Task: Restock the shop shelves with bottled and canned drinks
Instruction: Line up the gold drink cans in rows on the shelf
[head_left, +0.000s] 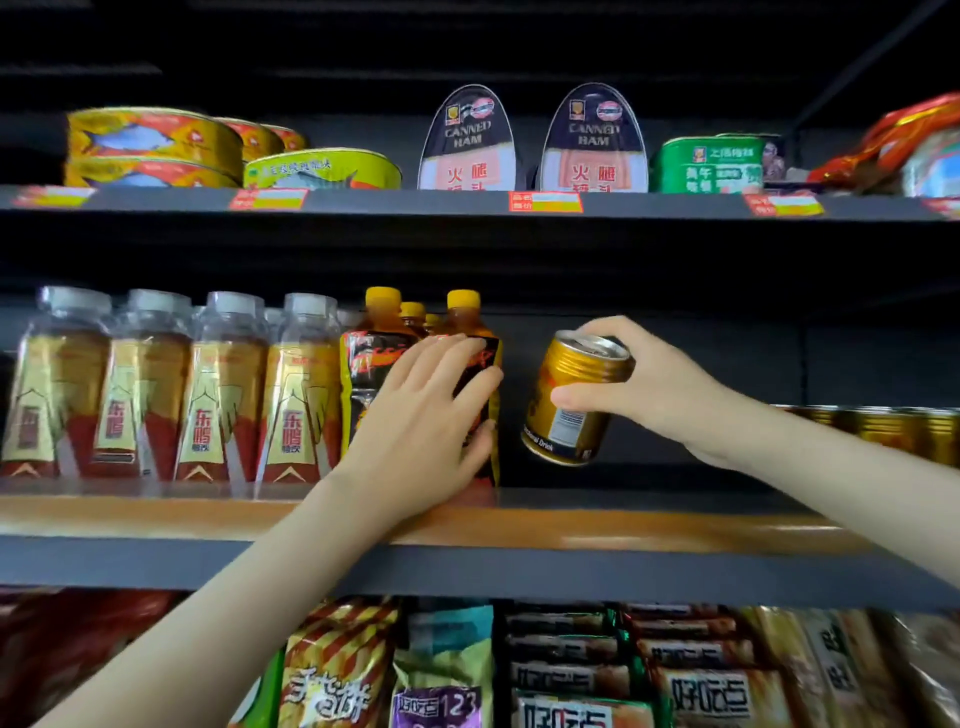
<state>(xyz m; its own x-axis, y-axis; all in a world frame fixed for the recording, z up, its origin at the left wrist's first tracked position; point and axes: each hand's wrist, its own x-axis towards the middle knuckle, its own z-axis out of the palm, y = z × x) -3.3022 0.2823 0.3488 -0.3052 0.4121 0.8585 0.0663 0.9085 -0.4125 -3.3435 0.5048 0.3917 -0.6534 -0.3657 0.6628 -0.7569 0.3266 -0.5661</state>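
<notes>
A gold drink can (574, 397) hangs tilted above the middle shelf (597, 530), gripped around its top and side by my right hand (647, 384). My left hand (434, 415) wraps a black-labelled bottle with a yellow cap (470, 332) that stands on the same shelf, fingers across its label and thumb at its right side. A second such bottle (371, 353) stands just left of it, with more behind. Between the held bottle and the can lies a gap of bare shelf.
Clear bottles with gold and red labels (171, 395) fill the shelf's left part. Several gold cans (893, 428) stand at the far right. Canned fish (156, 145) and canned ham (592, 140) line the upper shelf. Snack packets (571, 670) fill the lower shelf.
</notes>
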